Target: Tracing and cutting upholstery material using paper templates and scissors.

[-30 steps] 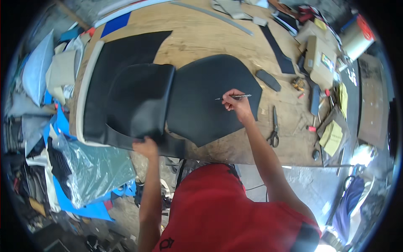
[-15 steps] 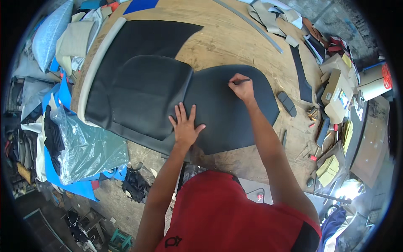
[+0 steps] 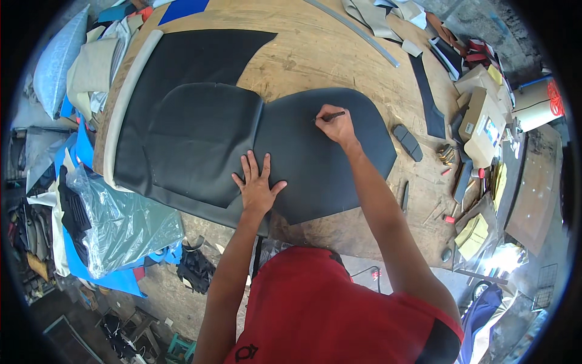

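Observation:
My left hand (image 3: 257,189) lies flat with fingers spread on black leather-like sheeting, across the border between two pieces. On its right is a rounded black panel (image 3: 321,170); on its left, a folded black sheet (image 3: 194,139) with a raised, curved-top outline. Farther up, my right hand (image 3: 337,128) pinches a dark pen (image 3: 337,114) over the upper part of the rounded panel. The pen's tip is too small to make out, so I cannot tell if it touches the surface.
The material rests on a wooden table (image 3: 303,57). Right of the panel are a dark block (image 3: 407,142), a blade-like tool (image 3: 405,196) and a cardboard box (image 3: 483,127). A metal strip (image 3: 357,33) lies at the far side. A plastic-wrapped bundle (image 3: 130,218) sits left.
The whole scene has shifted slightly left in the view. Both hands stay at nearly the same places on the black material, and the pen in my right hand is angled a little differently.

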`<state>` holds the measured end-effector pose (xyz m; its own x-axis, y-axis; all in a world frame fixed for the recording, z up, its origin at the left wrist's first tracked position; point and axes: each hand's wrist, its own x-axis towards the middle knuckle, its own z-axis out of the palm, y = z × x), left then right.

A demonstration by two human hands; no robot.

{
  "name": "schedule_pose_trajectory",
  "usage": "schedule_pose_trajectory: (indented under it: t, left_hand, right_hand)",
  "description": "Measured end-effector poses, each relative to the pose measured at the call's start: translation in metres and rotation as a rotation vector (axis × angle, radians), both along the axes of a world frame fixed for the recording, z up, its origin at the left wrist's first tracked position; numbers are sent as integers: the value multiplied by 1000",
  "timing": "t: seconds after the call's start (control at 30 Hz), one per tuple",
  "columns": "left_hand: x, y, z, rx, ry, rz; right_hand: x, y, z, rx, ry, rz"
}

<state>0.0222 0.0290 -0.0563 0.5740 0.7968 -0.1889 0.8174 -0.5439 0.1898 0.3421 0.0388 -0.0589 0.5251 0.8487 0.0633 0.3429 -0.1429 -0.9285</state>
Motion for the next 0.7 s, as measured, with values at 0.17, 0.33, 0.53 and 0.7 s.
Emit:
schedule_pose_trajectory:
  t: [0.17,0.33,0.53,0.7]
  left_hand:
    - [-1,0,3,31,-33,25]
    - [-8,15,13,79,-316,151]
    - [-55,97,35,237,-279,148]
    - [-4,104,140,-288,-797,239]
  right_hand:
    - [1,-4,7,-82,-96,60]
    - [5,-11,8,-20,-128,-2]
    - [-10,-46,12,192,-49,-309]
    - [4,-106,13,235,317,-486]
